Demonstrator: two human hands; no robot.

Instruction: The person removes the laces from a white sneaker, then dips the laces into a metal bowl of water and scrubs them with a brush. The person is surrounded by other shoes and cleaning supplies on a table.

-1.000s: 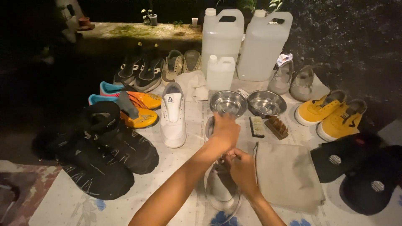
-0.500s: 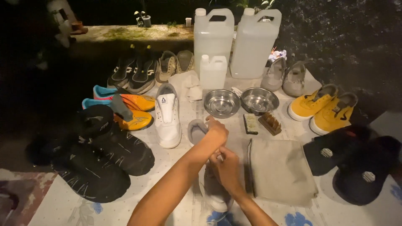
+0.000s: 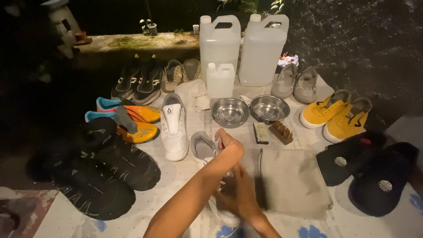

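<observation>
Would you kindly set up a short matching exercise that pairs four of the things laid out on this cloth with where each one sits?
Things:
1. yellow shoes
2. steel bowls
3. tall black shoes
4. grey cloth bag

Places:
A. at the left edge of the cloth
B. just right of the two hands
C. in front of the white jugs
D. on the right, behind the black slip-ons

Pairs: 1-D, 2-C, 3-A, 4-B
</observation>
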